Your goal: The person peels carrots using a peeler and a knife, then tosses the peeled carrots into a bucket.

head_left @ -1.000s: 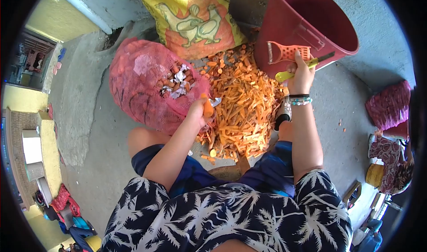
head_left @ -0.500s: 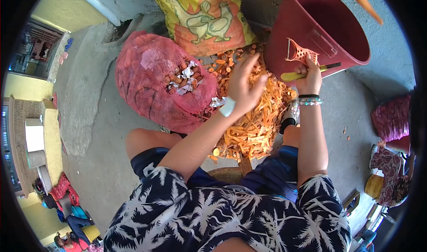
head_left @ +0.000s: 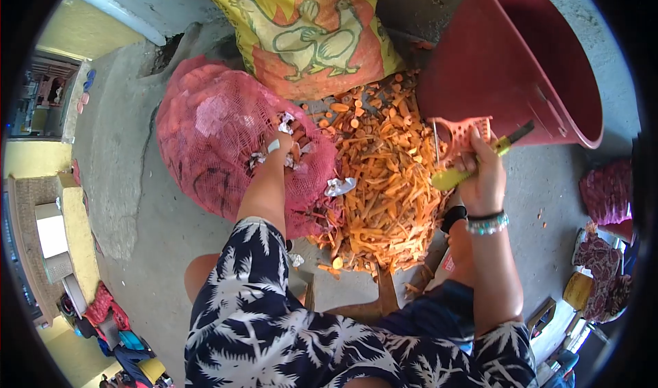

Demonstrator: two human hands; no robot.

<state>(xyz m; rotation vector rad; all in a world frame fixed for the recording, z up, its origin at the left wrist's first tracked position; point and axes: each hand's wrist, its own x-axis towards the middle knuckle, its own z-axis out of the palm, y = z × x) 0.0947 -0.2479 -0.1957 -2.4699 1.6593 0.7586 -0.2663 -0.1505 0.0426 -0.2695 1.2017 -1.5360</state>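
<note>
My left hand [head_left: 280,139] reaches into the opening of a pink mesh sack [head_left: 205,124] full of carrots. Its fingers are hidden among carrots and crumpled paper [head_left: 288,121], so I cannot see what they touch. Closed fingers of my right hand [head_left: 485,182] hold an orange peeler [head_left: 460,136] together with a knife [head_left: 450,178] that has a yellow-green handle. Both tools are in front of the red bucket [head_left: 473,80]. Below and between the hands lies a heap of carrot peelings [head_left: 391,196], with cut carrot ends at its far side.
A yellow and orange sack [head_left: 308,35] printed with birds stands behind the heap. The tall red bucket leans at the right, its mouth facing up and right. A wooden seat edge [head_left: 363,310] shows near my legs. Purple sacking [head_left: 606,193] lies farther right.
My left hand has moved left from above the peelings into the mesh sack. A carrot in the air over the bucket side is gone from view. My right hand still holds peeler and knife, slightly lower.
</note>
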